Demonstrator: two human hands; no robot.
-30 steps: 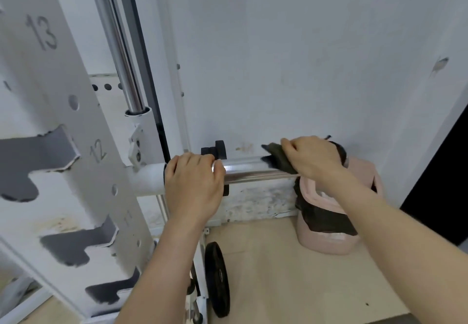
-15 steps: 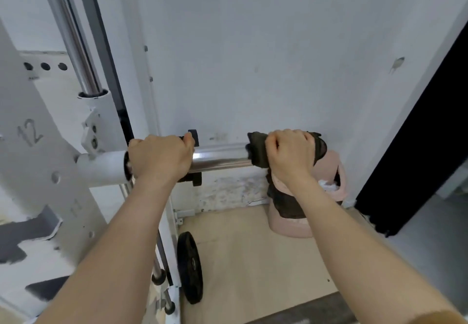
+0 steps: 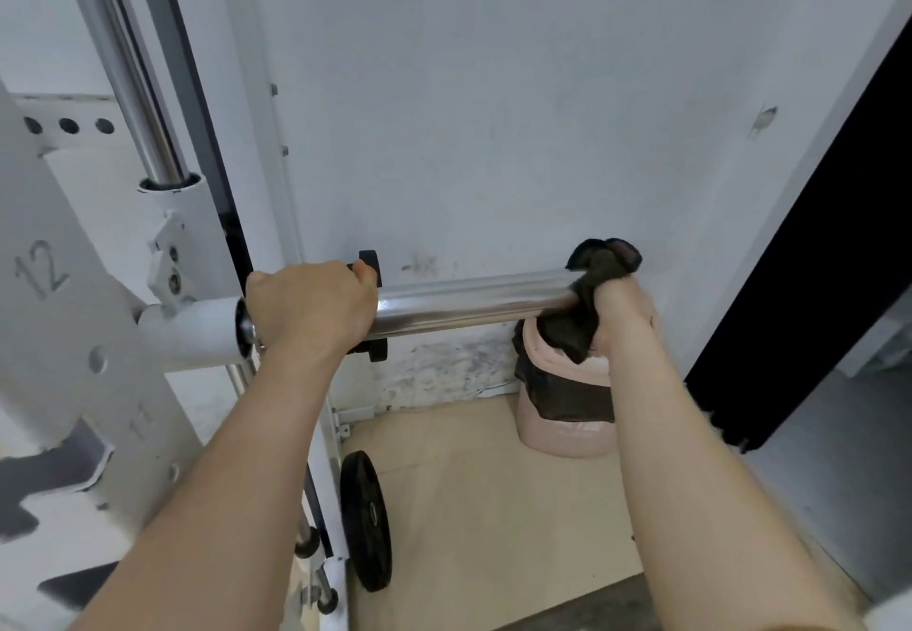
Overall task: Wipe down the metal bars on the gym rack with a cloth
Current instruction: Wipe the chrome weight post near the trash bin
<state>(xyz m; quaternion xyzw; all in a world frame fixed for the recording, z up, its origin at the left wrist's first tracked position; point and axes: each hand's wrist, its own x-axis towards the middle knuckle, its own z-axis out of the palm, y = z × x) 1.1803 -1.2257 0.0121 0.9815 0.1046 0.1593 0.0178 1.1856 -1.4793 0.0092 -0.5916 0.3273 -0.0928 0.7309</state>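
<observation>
A shiny chrome horizontal bar (image 3: pixel 474 302) sticks out to the right from the white gym rack (image 3: pixel 74 314). My left hand (image 3: pixel 311 307) grips the bar close to the rack, over a black collar. My right hand (image 3: pixel 619 307) is closed on a dark cloth (image 3: pixel 597 265) wrapped over the bar's right tip, which the cloth hides. A second chrome bar (image 3: pixel 133 87) rises steeply at upper left into a white sleeve.
A pink bin (image 3: pixel 562 433) with a dark liner stands on the floor below the bar's end. A black weight plate (image 3: pixel 367 522) leans by the rack's base. A white wall is close behind, and a dark doorway (image 3: pixel 799 294) opens at right.
My right hand has slid the cloth rightward along the bar to its tip, baring more chrome. My left hand has kept its grip near the rack. The view has shifted right.
</observation>
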